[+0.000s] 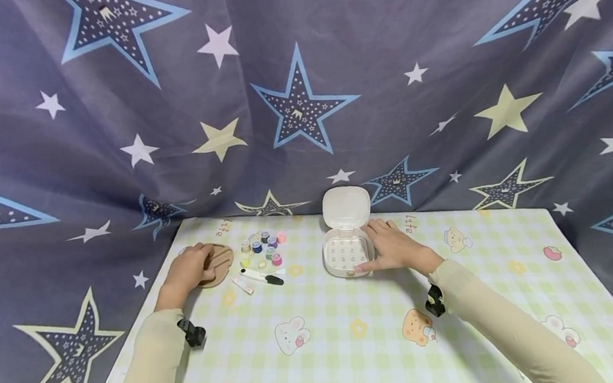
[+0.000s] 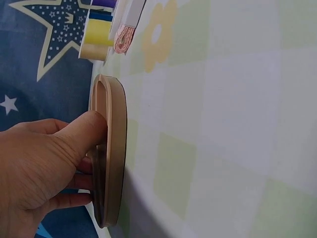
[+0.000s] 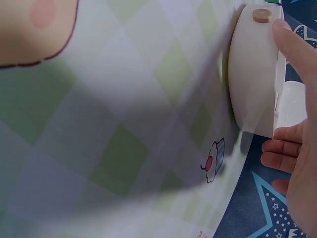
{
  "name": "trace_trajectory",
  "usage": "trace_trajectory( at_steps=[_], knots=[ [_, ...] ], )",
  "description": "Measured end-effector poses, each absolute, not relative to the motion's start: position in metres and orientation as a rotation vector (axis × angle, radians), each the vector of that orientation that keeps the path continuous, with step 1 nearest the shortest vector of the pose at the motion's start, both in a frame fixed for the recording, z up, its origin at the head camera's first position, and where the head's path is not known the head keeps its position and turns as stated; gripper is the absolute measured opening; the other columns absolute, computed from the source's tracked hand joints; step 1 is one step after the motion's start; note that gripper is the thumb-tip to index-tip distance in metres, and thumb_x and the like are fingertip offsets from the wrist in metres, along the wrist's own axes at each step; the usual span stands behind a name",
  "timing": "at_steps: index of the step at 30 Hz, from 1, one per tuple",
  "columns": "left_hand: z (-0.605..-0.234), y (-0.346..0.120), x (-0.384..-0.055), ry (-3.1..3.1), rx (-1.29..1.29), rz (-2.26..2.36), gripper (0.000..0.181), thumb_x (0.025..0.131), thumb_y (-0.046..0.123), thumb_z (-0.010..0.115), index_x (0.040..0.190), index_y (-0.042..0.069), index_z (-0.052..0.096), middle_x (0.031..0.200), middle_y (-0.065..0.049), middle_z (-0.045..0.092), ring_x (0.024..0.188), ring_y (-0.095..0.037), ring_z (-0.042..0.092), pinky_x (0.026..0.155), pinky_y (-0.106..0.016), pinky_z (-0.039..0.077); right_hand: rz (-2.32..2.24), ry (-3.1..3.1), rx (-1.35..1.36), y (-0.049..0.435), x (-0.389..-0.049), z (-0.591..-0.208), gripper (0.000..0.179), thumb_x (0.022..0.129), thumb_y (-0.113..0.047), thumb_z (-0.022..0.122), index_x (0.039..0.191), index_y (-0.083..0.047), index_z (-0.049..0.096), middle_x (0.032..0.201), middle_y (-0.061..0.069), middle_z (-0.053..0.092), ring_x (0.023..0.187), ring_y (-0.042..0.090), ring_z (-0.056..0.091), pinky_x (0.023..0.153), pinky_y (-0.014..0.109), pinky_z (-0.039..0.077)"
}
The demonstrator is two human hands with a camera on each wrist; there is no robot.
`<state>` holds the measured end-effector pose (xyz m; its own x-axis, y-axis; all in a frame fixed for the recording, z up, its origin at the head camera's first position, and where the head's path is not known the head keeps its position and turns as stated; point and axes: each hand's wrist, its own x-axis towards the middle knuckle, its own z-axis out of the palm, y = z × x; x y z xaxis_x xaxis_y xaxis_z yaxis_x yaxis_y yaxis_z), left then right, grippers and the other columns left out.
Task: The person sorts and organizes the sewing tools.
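Observation:
A tan, shallow tray with compartments lies on the left of the table. My left hand holds it; in the left wrist view the thumb reaches over its rim and the other fingers are partly hidden. Near the middle stands a small white box, its lid raised at the back and a pegged insert inside. My right hand grips the box's right side, thumb near the front corner by a tan button, the other fingers towards the back.
Several thread spools stand right of the tray. In front of them lie a black-and-white seam ripper-like tool and a small pink-and-white item. A star-patterned curtain hangs behind the checked tablecloth.

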<state>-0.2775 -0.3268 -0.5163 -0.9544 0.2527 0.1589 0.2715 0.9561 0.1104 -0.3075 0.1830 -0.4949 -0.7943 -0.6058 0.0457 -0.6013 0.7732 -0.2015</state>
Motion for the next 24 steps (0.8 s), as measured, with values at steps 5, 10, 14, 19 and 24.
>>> trace_trajectory(
  at_steps=[5,10,14,19,24],
  knots=[
    [-0.511,-0.325,-0.278,-2.971,-0.414,-0.190,0.027,0.072,0.010,0.077,0.090,0.006,0.057,0.081,-0.008,0.052,0.072,-0.028,0.048,0.068,-0.046,0.041,-0.359,2.938,-0.971,0.184,-0.306,-0.495,0.111,0.073,-0.076,0.071,0.151,-0.002,0.043,0.147,0.021,0.049,0.138,0.040,0.044,0.116,0.061,0.031],
    [-0.509,-0.324,-0.276,-2.982,-0.400,-0.158,0.029,0.071,0.012,0.079,0.092,0.005,0.059,0.081,-0.008,0.053,0.071,-0.029,0.050,0.068,-0.048,0.043,-0.389,2.943,-1.009,0.183,-0.304,-0.493,0.107,0.073,-0.074,0.074,0.148,-0.001,0.046,0.143,0.021,0.052,0.133,0.040,0.047,0.112,0.062,0.035],
    [-0.506,-0.322,-0.276,-2.999,-0.374,-0.133,0.030,0.072,0.015,0.080,0.092,0.006,0.059,0.081,-0.008,0.053,0.070,-0.029,0.050,0.066,-0.048,0.043,-0.382,2.933,-0.997,0.182,-0.304,-0.491,0.107,0.073,-0.073,0.074,0.148,-0.001,0.046,0.144,0.022,0.051,0.134,0.041,0.047,0.112,0.062,0.034],
    [-0.504,-0.321,-0.277,-3.030,-0.347,-0.126,0.029,0.074,0.018,0.079,0.092,0.007,0.059,0.083,-0.008,0.054,0.072,-0.029,0.052,0.068,-0.051,0.044,-0.377,2.923,-0.974,0.182,-0.305,-0.489,0.107,0.073,-0.073,0.075,0.148,-0.001,0.047,0.144,0.021,0.051,0.135,0.040,0.046,0.113,0.062,0.033],
    [-0.504,-0.321,-0.278,-3.056,-0.325,-0.112,0.031,0.077,0.021,0.080,0.096,0.006,0.061,0.085,-0.009,0.058,0.074,-0.030,0.055,0.071,-0.054,0.046,-0.385,2.914,-0.996,0.181,-0.306,-0.488,0.104,0.073,-0.071,0.077,0.145,-0.001,0.050,0.140,0.020,0.054,0.131,0.038,0.049,0.110,0.060,0.035]
  ],
)
